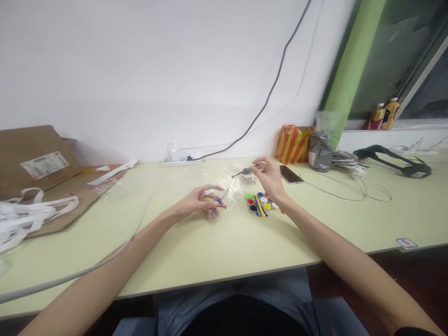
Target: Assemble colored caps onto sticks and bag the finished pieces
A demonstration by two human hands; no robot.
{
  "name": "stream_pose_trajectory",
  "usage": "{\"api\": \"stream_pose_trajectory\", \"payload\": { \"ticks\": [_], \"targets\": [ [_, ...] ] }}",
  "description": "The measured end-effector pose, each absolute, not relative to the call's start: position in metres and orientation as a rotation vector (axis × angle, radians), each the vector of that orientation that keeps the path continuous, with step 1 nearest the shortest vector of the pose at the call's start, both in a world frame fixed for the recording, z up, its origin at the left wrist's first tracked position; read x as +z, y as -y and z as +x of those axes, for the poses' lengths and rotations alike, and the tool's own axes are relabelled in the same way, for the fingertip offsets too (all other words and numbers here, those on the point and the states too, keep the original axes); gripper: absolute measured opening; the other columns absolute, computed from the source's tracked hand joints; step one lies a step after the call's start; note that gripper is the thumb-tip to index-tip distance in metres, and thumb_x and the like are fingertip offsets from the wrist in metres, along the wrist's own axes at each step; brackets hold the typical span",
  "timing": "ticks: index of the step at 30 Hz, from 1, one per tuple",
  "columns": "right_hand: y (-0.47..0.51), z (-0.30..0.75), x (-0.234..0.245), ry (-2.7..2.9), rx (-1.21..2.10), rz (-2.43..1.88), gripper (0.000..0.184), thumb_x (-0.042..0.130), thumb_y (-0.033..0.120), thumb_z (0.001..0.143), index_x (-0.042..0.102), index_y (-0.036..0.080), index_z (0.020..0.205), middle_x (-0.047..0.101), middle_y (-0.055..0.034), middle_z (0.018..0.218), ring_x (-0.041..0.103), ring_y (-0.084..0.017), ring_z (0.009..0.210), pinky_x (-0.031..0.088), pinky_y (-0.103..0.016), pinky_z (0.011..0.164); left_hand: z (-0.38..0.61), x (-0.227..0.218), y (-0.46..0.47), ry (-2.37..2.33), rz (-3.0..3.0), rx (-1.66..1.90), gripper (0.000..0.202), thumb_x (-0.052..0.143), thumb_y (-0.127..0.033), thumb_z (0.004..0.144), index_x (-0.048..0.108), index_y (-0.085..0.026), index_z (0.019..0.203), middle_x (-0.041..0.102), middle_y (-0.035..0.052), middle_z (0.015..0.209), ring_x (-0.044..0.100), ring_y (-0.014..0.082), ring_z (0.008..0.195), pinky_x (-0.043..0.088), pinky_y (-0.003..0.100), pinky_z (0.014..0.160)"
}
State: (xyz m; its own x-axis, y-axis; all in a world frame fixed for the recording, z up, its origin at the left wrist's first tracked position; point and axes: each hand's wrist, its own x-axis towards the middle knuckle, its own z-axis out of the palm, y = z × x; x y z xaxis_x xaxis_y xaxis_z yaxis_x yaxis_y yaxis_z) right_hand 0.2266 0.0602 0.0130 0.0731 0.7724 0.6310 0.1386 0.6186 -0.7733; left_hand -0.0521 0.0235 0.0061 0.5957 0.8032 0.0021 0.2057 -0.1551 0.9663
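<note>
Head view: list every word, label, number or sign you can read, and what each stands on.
No text is legible enough to quote.
Label on the cardboard: printed lines, too small to read.
Sticker at the table edge: too blurred to read.
Bottle labels on the windowsill: too blurred to read.

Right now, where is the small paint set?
In the head view, the small paint set lies on the desk, just below the right hand and to the right of the left hand.

black smartphone (pixel 291 174) — white power strip (pixel 182 161) — orange striped bag (pixel 293 144) — brown cardboard (pixel 35 154)
</note>
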Motion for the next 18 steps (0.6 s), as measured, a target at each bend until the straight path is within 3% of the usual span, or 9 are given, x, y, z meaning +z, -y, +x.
{"api": "stream_pose_trajectory", "payload": {
  "ticks": [4,12,18],
  "targets": [
    [-0.052,0.223,0.016,1.505,0.689,-0.788,0.031,0.072,0.043,0.083,0.061,0.02,0.099,0.066,0.001,0.071,0.061,-0.015,0.065,0.042,-0.027,0.061,-0.052,0.006,-0.022,-0.803,1.69,0.567,0.069,0.078,-0.04,0.083,0.047,-0.022,0.143,0.074,0.0166,0.11,0.073,0.0274,0.094,0.058,0.031,0.063],
    [-0.036,0.209,0.022,1.716,0.62,-0.782,0.02,0.073,0.037,0.083,0.071,0.018,0.083,0.074,-0.0051,0.086,0.068,-0.018,0.078,0.048,-0.029,0.072,-0.053,0.009,-0.019,-0.748,1.717,0.471,0.067,0.076,-0.039,0.085,0.049,-0.02,0.142,0.074,0.0175,0.113,0.074,0.0264,0.093,0.055,0.032,0.069],
    [-0.028,0.207,0.025,1.913,0.8,-0.658,0.026,0.059,0.041,0.096,0.072,0.019,0.097,0.077,-0.0079,0.1,0.072,-0.022,0.098,0.052,-0.036,0.091,-0.051,0.009,-0.017,-0.717,1.714,0.461,0.064,0.077,-0.037,0.084,0.052,-0.02,0.141,0.074,0.0165,0.113,0.074,0.0249,0.091,0.053,0.032,0.074]
  ]
}}
